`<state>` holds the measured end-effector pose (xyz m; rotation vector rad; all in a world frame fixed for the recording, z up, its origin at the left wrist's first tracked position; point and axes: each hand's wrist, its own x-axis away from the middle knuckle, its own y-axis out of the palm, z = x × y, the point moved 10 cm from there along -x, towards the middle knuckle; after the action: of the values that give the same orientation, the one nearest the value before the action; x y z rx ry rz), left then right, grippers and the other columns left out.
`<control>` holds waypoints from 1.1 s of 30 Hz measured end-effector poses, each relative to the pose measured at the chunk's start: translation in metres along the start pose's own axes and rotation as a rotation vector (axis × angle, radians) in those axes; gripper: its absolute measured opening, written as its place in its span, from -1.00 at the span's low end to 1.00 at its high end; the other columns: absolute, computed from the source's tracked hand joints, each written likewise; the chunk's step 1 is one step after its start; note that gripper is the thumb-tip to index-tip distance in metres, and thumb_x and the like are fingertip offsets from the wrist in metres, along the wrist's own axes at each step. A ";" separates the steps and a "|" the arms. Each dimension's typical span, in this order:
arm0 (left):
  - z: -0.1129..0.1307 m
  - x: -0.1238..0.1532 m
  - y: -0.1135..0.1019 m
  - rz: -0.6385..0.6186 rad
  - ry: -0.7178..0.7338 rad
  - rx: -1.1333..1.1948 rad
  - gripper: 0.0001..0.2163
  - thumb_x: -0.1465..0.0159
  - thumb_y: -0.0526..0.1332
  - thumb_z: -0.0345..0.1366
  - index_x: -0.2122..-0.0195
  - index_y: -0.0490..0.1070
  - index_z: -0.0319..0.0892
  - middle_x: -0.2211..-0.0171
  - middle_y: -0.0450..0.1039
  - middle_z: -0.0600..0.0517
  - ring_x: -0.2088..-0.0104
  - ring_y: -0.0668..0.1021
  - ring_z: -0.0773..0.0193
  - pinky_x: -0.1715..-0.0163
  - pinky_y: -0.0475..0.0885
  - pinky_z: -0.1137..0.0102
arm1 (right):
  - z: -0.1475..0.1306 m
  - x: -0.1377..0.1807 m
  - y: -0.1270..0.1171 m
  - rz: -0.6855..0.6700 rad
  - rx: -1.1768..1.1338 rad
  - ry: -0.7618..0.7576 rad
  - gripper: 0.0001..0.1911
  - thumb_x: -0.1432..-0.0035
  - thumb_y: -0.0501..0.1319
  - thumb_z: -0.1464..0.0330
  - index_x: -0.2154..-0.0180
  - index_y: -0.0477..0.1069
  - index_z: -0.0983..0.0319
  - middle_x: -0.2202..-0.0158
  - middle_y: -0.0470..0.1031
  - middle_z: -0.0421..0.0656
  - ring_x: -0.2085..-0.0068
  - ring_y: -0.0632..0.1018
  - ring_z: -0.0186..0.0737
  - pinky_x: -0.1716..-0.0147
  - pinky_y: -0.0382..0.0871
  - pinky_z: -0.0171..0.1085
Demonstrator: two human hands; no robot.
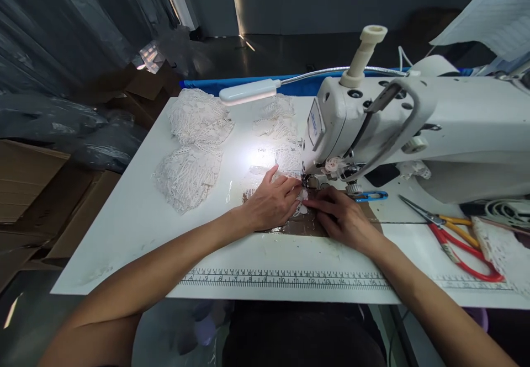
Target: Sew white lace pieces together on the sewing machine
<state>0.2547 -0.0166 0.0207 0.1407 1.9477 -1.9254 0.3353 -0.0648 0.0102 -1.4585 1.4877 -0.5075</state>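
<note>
Both hands on lace piece beside ruler numbered 5–16.

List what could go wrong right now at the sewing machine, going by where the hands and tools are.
1. Both the left hand and right hand press the lace piece close to the needle area; fingers could get caught if they drift closer.
2. The red-handled scissors lie open-bladed near the right forearm; a sweep could catch them.
3. Lace stacks sit loose and could slide.
</note>
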 end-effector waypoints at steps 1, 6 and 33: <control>0.002 0.000 -0.001 0.005 0.019 -0.009 -0.72 -0.39 -0.02 -0.30 -0.01 0.36 -0.29 0.01 0.42 -0.15 0.10 0.50 0.15 -0.18 0.17 -0.11 | 0.000 0.000 0.000 -0.003 -0.001 -0.004 -0.56 -0.18 0.08 0.48 -0.06 0.44 0.10 0.13 0.44 -0.04 0.11 0.50 -0.09 0.12 0.46 -0.04; 0.004 0.000 -0.006 0.043 0.054 -0.004 -0.74 -0.38 0.01 -0.31 0.02 0.38 -0.29 0.01 0.44 -0.16 0.12 0.52 0.17 -0.20 0.12 -0.16 | -0.002 0.000 0.000 -0.016 -0.013 -0.006 -0.58 -0.20 0.08 0.48 -0.06 0.44 0.11 0.12 0.43 -0.03 0.11 0.49 -0.09 0.11 0.46 -0.03; -0.008 -0.010 0.004 -0.055 -0.150 -0.062 -0.70 -0.40 -0.01 -0.25 -0.05 0.35 -0.27 0.01 0.40 -0.15 0.08 0.47 0.11 -0.16 0.19 -0.05 | -0.007 -0.011 0.003 0.001 0.180 -0.014 -0.59 -0.23 0.00 0.48 -0.08 0.37 0.33 0.20 0.38 0.10 0.26 0.44 -0.05 0.25 0.46 -0.04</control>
<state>0.2636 -0.0061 0.0206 -0.0733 1.9271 -1.8498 0.3259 -0.0560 0.0149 -1.3181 1.3939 -0.6131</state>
